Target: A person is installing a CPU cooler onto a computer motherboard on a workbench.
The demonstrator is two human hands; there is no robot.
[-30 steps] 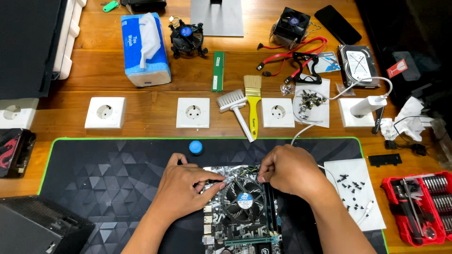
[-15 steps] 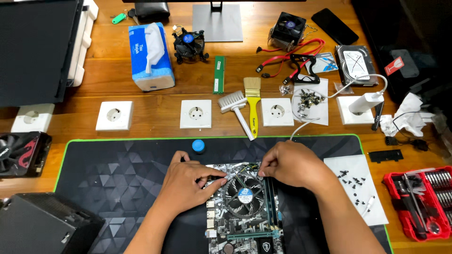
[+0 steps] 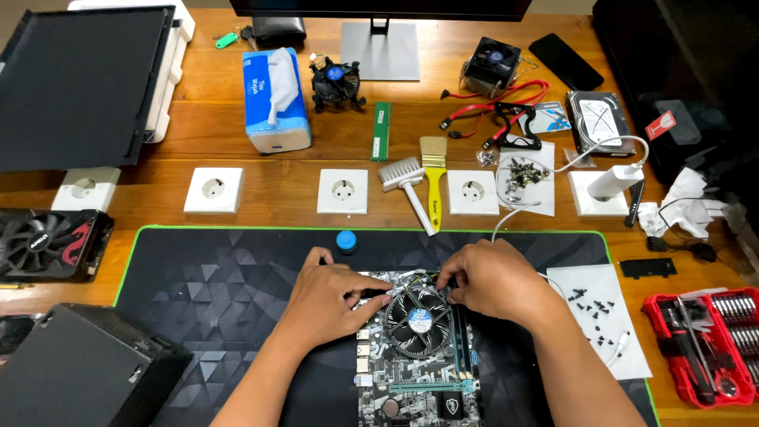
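The circuit board (image 3: 415, 372) lies on the dark mat (image 3: 213, 292) at the near edge of the bench (image 3: 277, 170); its round cooling fan (image 3: 419, 320) sits between both hands; the left hand (image 3: 332, 296) rests on the board's left edge, fingers curled and pinched at the fan's upper left corner; the right hand (image 3: 490, 281) is curled over the fan's upper right corner, fingertips pressed down there; what they pinch is too small to tell; a blue cap (image 3: 345, 240) lies just beyond the left hand.
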